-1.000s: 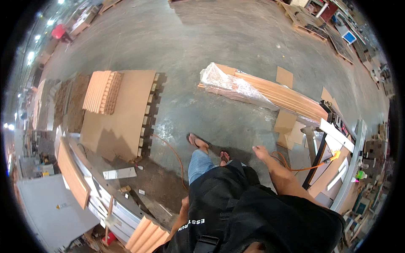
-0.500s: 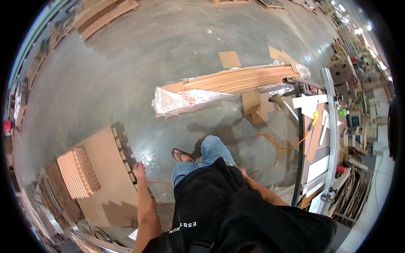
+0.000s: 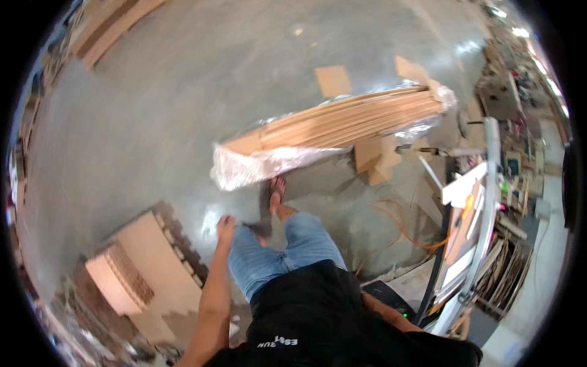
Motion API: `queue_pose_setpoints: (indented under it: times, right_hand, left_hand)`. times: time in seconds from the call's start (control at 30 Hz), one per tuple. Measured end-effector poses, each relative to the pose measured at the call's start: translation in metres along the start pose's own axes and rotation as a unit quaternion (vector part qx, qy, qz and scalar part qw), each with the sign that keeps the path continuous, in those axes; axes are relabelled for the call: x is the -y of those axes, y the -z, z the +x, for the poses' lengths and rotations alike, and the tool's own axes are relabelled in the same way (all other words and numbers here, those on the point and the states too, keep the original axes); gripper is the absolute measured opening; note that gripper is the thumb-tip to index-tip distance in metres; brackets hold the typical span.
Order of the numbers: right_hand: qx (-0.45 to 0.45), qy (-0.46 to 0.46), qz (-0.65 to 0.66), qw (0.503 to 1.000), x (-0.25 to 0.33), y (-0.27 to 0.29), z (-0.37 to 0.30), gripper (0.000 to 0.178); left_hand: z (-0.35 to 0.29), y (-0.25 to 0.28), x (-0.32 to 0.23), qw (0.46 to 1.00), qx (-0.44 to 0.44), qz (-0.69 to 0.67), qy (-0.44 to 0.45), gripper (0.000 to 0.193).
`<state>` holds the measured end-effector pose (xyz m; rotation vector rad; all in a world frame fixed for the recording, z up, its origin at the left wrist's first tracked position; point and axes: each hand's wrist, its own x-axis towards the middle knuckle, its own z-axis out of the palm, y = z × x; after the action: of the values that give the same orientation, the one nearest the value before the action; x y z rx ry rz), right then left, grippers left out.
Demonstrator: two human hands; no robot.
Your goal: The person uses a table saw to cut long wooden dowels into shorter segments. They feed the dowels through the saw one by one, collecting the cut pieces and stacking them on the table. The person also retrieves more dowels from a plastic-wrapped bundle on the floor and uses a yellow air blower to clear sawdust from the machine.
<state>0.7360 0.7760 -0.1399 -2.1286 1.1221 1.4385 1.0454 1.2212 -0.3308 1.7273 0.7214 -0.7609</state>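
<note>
Concrete floor (image 3: 153, 122), long tan strips (image 3: 351, 121) partly in clear plastic (image 3: 243, 168), left hand (image 3: 225, 227), grip unclear, right hand hidden

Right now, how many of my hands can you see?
1: your left hand, beside your jeans. Your right hand is hidden; the right forearm disappears behind your black shirt.

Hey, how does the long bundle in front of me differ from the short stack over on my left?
The long bundle stretches out far longer than the short stack. Clear plastic partly wraps the long bundle; none shows on the short stack. The short stack sits on a brown sheet, while the long bundle lies ahead of you. Both look light brown.
</note>
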Motion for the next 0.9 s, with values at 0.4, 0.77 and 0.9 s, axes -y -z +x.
queue_pose_setpoints:
  times: [0.4, 0.77, 0.9]
  right_hand:
    - [-0.107, 0.317, 0.056, 0.941, 0.422, 0.130, 0.375, 0.052]
    - [-0.295, 0.413, -0.124, 0.852, 0.678, 0.060, 0.517, 0.045]
    - [-0.122, 0.399, -0.188, 0.889, 0.683, 0.113, 0.535, 0.045]
  left_hand:
    - [0.188, -0.083, -0.029, 1.000, 0.003, 0.008, 0.012, 0.037]
    - [0.157, -0.082, 0.120, 0.988, 0.001, 0.029, 0.151, 0.045]
    - [0.155, -0.071, 0.108, 0.976, 0.032, 0.050, 0.211, 0.045]
